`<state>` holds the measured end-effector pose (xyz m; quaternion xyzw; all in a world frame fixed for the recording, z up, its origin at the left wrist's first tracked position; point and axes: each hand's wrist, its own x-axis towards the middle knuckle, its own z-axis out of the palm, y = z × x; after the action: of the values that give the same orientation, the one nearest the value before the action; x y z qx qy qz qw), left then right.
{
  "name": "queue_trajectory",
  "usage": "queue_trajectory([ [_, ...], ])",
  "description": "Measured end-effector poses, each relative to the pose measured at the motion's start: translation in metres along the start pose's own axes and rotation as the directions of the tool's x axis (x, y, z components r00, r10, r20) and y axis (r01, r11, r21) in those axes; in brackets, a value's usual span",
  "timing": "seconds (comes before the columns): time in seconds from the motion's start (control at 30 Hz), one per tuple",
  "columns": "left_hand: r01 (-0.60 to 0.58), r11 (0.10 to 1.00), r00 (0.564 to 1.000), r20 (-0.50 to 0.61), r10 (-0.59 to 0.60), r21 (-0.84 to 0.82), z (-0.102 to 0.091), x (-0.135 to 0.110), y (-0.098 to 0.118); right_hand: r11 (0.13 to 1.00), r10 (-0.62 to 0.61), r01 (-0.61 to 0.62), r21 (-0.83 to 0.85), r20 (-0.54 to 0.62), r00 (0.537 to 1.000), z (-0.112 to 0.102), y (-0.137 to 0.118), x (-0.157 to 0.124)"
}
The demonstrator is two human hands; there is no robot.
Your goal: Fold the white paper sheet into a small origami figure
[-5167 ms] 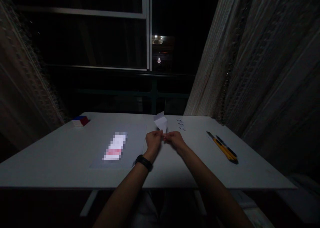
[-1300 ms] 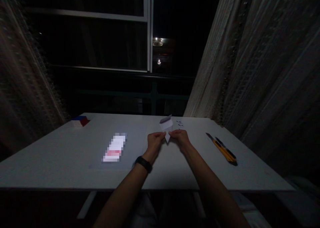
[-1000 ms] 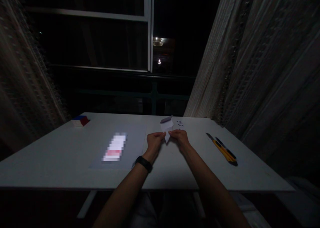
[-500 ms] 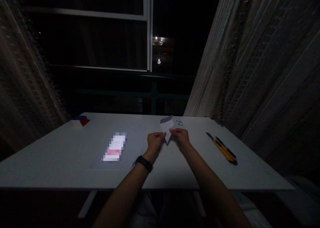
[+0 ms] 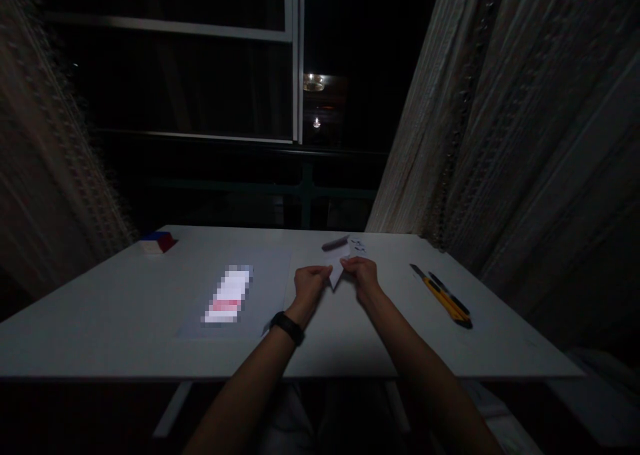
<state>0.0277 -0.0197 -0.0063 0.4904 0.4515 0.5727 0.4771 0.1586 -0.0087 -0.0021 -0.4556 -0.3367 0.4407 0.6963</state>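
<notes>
Paper (image 5: 336, 274) edges — perhaps — behind right hand (image 5: 363, 272)

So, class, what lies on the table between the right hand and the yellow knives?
Nothing: in the head view, only bare white table separates the right hand, pinching folded paper, from the knives.

Two bare forearms, no sleeves, black wristband (image 5: 287, 326) above the left hand (image 5: 310, 286)

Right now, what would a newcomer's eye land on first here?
The left hand and right hand, mid-table, pinch a small folded white paper between them over the white table. To their right lie yellow-and-black utility knives side by side; a red-and-blue block sits at the far left corner.
</notes>
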Motion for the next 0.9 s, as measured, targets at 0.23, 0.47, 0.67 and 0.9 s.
queue_trajectory([
  [0.23, 0.036, 0.999, 0.982, 0.186, -0.033, -0.015, 0.002, -0.004, 0.000, 0.999, 0.025, -0.024, 0.039, -0.032, 0.999, 0.000, -0.001, -0.002],
  [0.47, 0.088, 0.996, 0.975, 0.208, -0.083, -0.014, 0.007, -0.003, -0.002, 0.993, 0.079, -0.076, 0.090, -0.030, 0.996, -0.002, 0.002, 0.001],
  [0.67, 0.079, 0.997, 0.973, 0.218, -0.074, -0.017, 0.007, -0.008, 0.006, 0.975, 0.149, -0.133, 0.177, -0.082, 0.985, 0.000, 0.004, 0.001],
  [0.9, 0.073, 0.997, 0.968, 0.240, -0.080, 0.035, 0.001, -0.005, 0.001, 0.976, 0.124, -0.099, 0.193, -0.119, 0.985, -0.001, 0.003, 0.010],
])
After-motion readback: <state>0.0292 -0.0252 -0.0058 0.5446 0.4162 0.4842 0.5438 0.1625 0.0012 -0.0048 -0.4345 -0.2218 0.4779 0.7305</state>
